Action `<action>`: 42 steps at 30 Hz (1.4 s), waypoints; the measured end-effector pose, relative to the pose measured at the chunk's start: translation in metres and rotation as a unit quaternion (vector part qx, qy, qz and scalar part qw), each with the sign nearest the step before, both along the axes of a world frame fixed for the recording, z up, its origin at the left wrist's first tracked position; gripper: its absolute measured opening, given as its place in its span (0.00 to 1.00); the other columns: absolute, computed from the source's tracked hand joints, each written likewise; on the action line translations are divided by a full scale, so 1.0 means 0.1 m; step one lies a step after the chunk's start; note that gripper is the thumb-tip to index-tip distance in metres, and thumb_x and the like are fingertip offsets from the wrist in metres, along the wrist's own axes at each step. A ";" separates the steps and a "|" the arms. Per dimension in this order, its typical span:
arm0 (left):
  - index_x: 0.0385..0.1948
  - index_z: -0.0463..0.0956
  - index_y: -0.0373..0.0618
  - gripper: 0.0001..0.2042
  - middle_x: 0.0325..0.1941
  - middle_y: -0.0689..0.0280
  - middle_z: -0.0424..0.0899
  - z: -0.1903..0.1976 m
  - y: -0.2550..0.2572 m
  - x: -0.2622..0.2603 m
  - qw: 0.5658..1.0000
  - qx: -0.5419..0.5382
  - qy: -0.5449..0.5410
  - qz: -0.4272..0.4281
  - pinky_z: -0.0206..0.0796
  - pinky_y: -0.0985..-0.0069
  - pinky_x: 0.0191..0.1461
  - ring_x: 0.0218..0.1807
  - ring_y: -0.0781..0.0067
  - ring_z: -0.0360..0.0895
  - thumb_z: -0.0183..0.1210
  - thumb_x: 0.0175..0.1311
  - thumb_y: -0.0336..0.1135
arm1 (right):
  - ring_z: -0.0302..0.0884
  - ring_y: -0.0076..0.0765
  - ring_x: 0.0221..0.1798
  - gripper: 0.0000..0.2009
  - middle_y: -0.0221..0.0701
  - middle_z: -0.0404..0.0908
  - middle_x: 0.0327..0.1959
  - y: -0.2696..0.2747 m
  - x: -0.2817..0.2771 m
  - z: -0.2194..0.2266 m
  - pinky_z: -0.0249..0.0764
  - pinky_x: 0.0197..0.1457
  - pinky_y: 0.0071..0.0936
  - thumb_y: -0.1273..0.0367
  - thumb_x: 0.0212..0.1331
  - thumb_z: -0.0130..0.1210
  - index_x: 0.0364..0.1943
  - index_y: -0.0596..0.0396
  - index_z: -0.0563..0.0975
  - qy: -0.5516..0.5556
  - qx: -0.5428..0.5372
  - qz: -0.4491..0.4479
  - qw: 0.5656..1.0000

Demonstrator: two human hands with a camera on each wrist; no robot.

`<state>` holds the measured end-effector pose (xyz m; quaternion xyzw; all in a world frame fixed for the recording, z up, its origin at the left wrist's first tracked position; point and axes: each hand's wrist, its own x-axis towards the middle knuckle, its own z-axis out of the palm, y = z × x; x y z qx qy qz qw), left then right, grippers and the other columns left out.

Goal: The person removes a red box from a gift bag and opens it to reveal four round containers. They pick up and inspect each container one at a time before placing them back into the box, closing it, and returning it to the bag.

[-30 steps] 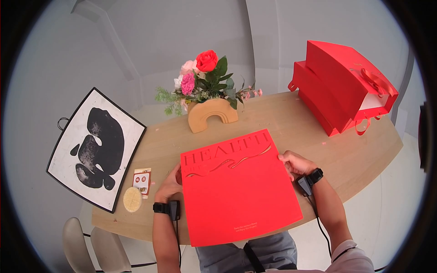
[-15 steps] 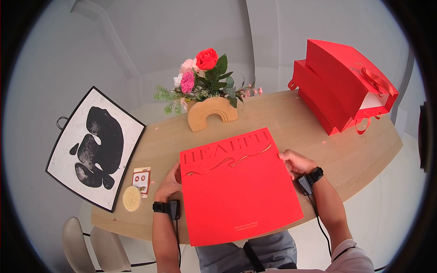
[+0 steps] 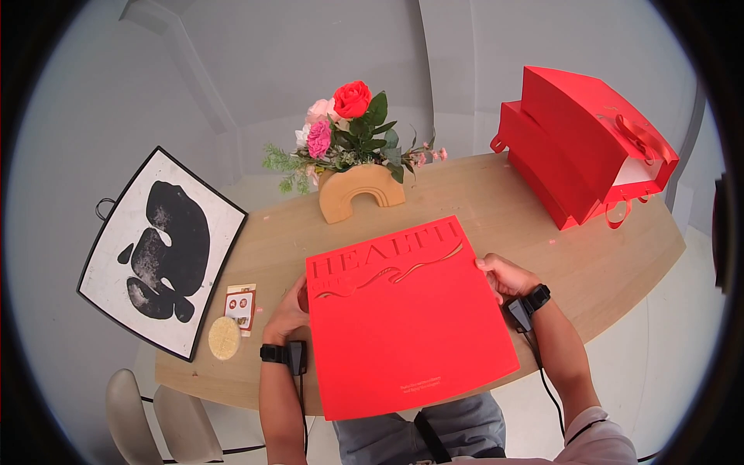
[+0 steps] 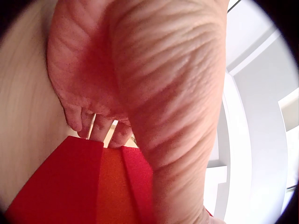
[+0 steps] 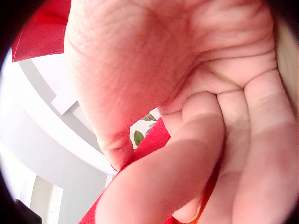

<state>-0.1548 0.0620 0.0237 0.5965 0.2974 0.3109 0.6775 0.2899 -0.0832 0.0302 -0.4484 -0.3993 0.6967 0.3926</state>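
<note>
A large square red gift box (image 3: 411,325) is held tilted in front of the body, over the table's near edge. Raised "HEALTH" lettering and a gold wavy line run along its far end. My left hand (image 3: 287,316) grips its left side, fingertips partly hidden behind it. In the left wrist view the thumb reaches over the box, and an orange band (image 4: 112,186) shows between red layers of its side. On the right side, near the far corner, my right hand (image 3: 508,275) holds on, thumb at the top edge and fingers bent along the side.
Behind the box stands an arch-shaped vase (image 3: 341,198) with flowers. Red gift bags (image 3: 566,170) occupy the table's far right. To the left are a framed black-and-white print (image 3: 217,232), small cards (image 3: 242,304) and a round pale-yellow pad (image 3: 225,339). Chairs (image 3: 186,422) stand at lower left.
The box's near right corner has shifted slightly to the right. Both hands keep their hold in nearly the same places.
</note>
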 end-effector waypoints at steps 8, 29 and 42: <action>0.74 0.55 0.38 0.62 0.73 0.62 0.67 0.04 -0.03 0.03 1.000 0.012 0.005 0.007 0.51 0.68 0.79 0.74 0.68 0.63 0.84 0.25 0.28 | 0.78 0.26 0.14 0.31 0.38 0.84 0.19 -0.02 -0.01 0.04 0.69 0.15 0.15 0.47 0.72 0.45 0.32 0.66 0.81 -0.014 -0.010 -0.008 1.000; 0.75 0.50 0.43 0.65 0.75 0.60 0.64 0.02 -0.03 0.03 0.999 0.038 -0.009 0.015 0.48 0.66 0.80 0.77 0.66 0.59 0.86 0.27 0.33 | 0.75 0.20 0.13 0.34 0.34 0.82 0.18 -0.02 0.04 -0.02 0.68 0.15 0.15 0.42 0.71 0.47 0.30 0.65 0.82 0.001 0.040 0.010 0.999; 0.75 0.50 0.42 0.66 0.75 0.59 0.64 -0.03 0.01 -0.01 0.999 0.036 -0.006 0.011 0.47 0.66 0.80 0.77 0.65 0.59 0.86 0.26 0.35 | 0.75 0.20 0.14 0.35 0.34 0.83 0.19 0.00 0.06 -0.10 0.68 0.17 0.16 0.39 0.68 0.50 0.30 0.63 0.82 0.026 0.053 0.018 0.998</action>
